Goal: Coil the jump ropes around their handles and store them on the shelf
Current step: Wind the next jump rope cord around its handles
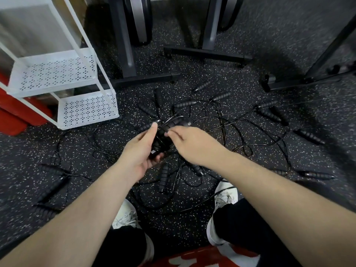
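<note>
My left hand (141,149) grips a pair of black ribbed jump rope handles (160,138) held together at the middle of the view. My right hand (189,142) pinches the thin black cord right beside those handles, where some cord is wound round them. Several more black jump ropes (217,120) lie tangled on the speckled floor around and below my hands, with handles scattered to the right (268,113), the front (163,177) and the left (52,187). The white perforated shelf (87,110) stands at the left with two bare tiers showing.
Dark metal frames of gym machines (208,54) stand on the floor behind the ropes, and another frame (300,79) at the right. A red object (11,116) sits behind the shelf. My white shoes (126,216) are planted below, among loose cords.
</note>
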The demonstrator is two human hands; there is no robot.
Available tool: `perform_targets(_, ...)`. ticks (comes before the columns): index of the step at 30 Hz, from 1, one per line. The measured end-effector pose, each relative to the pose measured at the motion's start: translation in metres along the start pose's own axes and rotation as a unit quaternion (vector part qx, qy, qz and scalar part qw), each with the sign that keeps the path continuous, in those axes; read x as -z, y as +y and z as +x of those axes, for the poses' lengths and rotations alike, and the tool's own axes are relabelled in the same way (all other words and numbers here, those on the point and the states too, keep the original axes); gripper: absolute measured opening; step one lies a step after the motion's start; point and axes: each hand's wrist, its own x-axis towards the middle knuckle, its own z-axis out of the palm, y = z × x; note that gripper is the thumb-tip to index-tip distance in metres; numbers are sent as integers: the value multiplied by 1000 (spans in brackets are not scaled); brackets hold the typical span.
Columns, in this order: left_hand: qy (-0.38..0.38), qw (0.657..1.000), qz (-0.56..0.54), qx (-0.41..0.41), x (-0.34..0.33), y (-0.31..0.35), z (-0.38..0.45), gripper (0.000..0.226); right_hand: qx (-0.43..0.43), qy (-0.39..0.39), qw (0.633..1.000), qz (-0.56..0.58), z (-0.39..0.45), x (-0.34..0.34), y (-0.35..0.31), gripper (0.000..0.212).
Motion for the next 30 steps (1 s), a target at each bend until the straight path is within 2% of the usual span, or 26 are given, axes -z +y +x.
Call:
perform_targets(2,16,999,-41,-2,0,-1,2,42,16,19,1000,-11,-3,-9,-6,41)
perform_targets(4,22,997,-80,0,1,0,4,46,19,20,999,24,-7,-17,-11,40)
perform_targets(7,21,991,-130,18,3,4,7,51,-16,23,990,141,-4,-21,-12,29)
perform_targets(9,14,985,-167,43,5,8,9,58,-39,34,972,229,1,-22,-7,18)
perform_targets(11,3,974,-217,69,6,10,9,61,-56,31,954,294,4,-22,-4,17)
perform_targets(13,-22,957,-274,97,9,10,10,62,-71,11,945,320,5,-21,-3,26)
perform_targets(17,-110,923,-332,159,16,11,8,51,-73,-50,915,394,5,-11,2,68)
perform_targets(21,-133,907,-344,205,17,13,3,41,-58,-63,910,405,7,-4,10,72)
perform_targets(23,-148,900,-345,221,16,13,1,39,-73,-65,887,451,7,-4,12,64)
perform_targets(26,-193,890,-328,251,14,13,-6,34,-85,-110,843,520,7,3,15,34)
perform_targets(28,-212,894,-296,260,14,14,-10,36,-69,-138,847,509,7,7,16,31)
perform_targets(30,-215,905,-261,260,14,16,-12,37,-55,-133,863,485,7,7,17,29)
